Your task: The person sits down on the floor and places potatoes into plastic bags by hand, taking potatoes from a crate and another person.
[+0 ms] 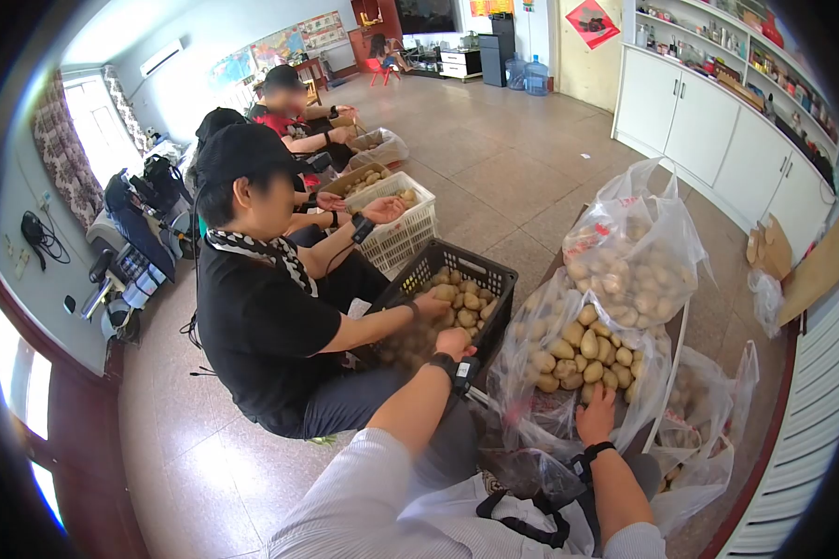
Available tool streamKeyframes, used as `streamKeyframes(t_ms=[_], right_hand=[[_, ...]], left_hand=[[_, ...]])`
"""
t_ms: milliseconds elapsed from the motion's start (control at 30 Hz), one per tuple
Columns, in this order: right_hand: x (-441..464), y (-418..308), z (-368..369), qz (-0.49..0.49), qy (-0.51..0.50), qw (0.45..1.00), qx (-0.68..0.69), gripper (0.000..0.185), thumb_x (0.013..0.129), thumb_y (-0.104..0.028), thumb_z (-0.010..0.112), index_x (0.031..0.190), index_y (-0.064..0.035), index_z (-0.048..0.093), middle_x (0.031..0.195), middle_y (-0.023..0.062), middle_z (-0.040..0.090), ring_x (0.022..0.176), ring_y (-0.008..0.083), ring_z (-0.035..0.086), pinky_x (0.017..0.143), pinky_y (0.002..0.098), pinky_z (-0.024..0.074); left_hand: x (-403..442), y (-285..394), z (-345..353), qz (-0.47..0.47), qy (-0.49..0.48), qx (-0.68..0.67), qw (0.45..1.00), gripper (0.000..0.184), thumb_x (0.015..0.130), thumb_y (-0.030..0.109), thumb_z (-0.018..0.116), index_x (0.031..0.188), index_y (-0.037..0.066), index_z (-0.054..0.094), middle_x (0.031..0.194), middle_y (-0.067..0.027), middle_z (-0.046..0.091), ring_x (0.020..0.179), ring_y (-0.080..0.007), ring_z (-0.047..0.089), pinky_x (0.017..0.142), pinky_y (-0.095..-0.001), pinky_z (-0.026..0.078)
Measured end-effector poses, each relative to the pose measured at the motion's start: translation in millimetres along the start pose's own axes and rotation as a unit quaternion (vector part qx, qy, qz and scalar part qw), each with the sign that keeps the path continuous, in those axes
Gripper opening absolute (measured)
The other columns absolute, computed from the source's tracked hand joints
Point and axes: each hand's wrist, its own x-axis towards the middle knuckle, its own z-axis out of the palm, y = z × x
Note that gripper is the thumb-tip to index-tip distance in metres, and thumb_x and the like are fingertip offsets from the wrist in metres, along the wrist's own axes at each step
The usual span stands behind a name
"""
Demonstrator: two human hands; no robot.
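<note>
My right hand (597,416) reaches into an open clear plastic bag (522,410), its fingers spread and touching the pile of potatoes (583,349). A second, full bag of potatoes (629,270) rests just behind that pile. My left hand (455,344) is at the near right side of a black plastic crate (494,275) with potatoes (466,303) in it. The back of that hand faces me, and its fingers are too hidden to show whether it holds anything. Both my wrists wear dark bands.
Beside me on the left, a co-worker (270,307) in black reaches into the same crate. Farther back, other people sit by a white crate (401,228) and boxes of potatoes. Another plastic bag (708,438) of potatoes lies at my right, near white cabinets (708,126).
</note>
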Motion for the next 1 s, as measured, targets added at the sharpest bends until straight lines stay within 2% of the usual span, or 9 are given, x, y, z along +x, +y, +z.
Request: streamKeyframes(t_ms=[33,267,367,467,567,633,867,933,1000], right_hand=[[0,0,-1,-0.008,-0.002,1.0,-0.002,0.071,0.08,-0.013,0.074,0.14,-0.0069,0.036,0.138,0.0179,0.036,0.114,0.0443,0.051,0.093,0.0496,0.0478],[0,7,7,-0.07,0.052,0.996,0.008,0.065,0.077,-0.012,0.075,0.131,-0.0044,0.039,0.128,0.02,0.043,0.11,0.0438,0.054,0.088,0.0507,0.049],[1,9,9,-0.045,0.017,0.999,0.008,0.062,0.077,-0.013,0.075,0.127,-0.0036,0.04,0.125,0.0202,0.046,0.106,0.0438,0.055,0.087,0.0508,0.0491],[0,7,5,-0.037,-0.03,0.999,-0.013,0.059,0.079,-0.017,0.074,0.127,-0.0037,0.043,0.132,0.017,0.046,0.104,0.0406,0.058,0.087,0.0487,0.0504],[-6,3,4,-0.085,-0.012,0.996,-0.017,0.056,0.078,-0.017,0.074,0.125,-0.0054,0.046,0.131,0.0155,0.046,0.105,0.0389,0.057,0.087,0.0485,0.0503],[-9,2,5,-0.101,-0.015,0.994,-0.024,0.056,0.078,-0.017,0.074,0.125,-0.0065,0.047,0.13,0.0151,0.047,0.105,0.0387,0.057,0.087,0.0486,0.0502],[-16,-2,4,-0.146,0.0,0.987,-0.066,0.058,0.076,-0.014,0.074,0.128,-0.0076,0.049,0.13,0.0146,0.046,0.106,0.0374,0.057,0.085,0.0471,0.0516],[-15,-1,5,-0.143,-0.01,0.988,-0.064,0.058,0.076,-0.014,0.074,0.128,-0.0069,0.049,0.129,0.0152,0.046,0.106,0.0376,0.057,0.085,0.0471,0.0516],[-14,-1,4,-0.14,-0.02,0.988,-0.062,0.059,0.075,-0.014,0.074,0.128,-0.0063,0.048,0.128,0.0157,0.046,0.106,0.0377,0.057,0.086,0.0471,0.0516]], left_hand=[[0,-1,-2,0.144,-0.012,0.31,0.94,0.018,0.078,0.014,0.074,0.071,0.0,0.065,0.074,-0.0126,0.069,0.071,-0.0266,0.069,0.062,-0.0379,0.052],[4,-12,-5,0.065,-0.031,0.221,0.973,0.023,0.079,0.028,0.076,0.083,0.006,0.072,0.082,-0.0157,0.07,0.079,-0.0366,0.068,0.067,-0.0435,0.052],[6,-22,-4,0.106,-0.042,0.256,0.96,0.008,0.084,0.002,0.061,0.086,-0.003,0.068,0.08,-0.0128,0.072,0.07,-0.0256,0.073,0.056,-0.0371,0.058],[12,-30,-4,0.148,-0.036,0.306,0.94,0.011,0.087,0.003,0.059,0.087,-0.003,0.068,0.08,-0.0124,0.072,0.071,-0.0261,0.073,0.056,-0.0367,0.059],[14,-35,-4,0.101,-0.016,0.242,0.965,0.014,0.084,0.012,0.066,0.088,-0.001,0.071,0.082,-0.014,0.072,0.074,-0.0285,0.072,0.062,-0.0392,0.058],[16,-35,-6,0.096,-0.033,0.441,0.892,0.031,0.086,0.038,0.065,0.086,0.008,0.074,0.091,-0.0161,0.07,0.091,-0.0378,0.067,0.073,-0.0474,0.053],[16,-28,-14,0.079,-0.127,0.388,0.909,0.029,0.086,0.032,0.066,0.09,0.005,0.075,0.094,-0.0175,0.071,0.092,-0.0357,0.068,0.074,-0.0467,0.054],[-1,-7,-11,0.042,-0.018,0.441,0.896,0.026,0.083,0.03,0.07,0.088,0.005,0.075,0.092,-0.0162,0.072,0.092,-0.0335,0.069,0.074,-0.0461,0.054],[-5,0,-12,0.031,-0.001,0.444,0.895,0.024,0.081,0.028,0.071,0.086,0.005,0.075,0.092,-0.0157,0.072,0.092,-0.0319,0.07,0.073,-0.0445,0.055]])
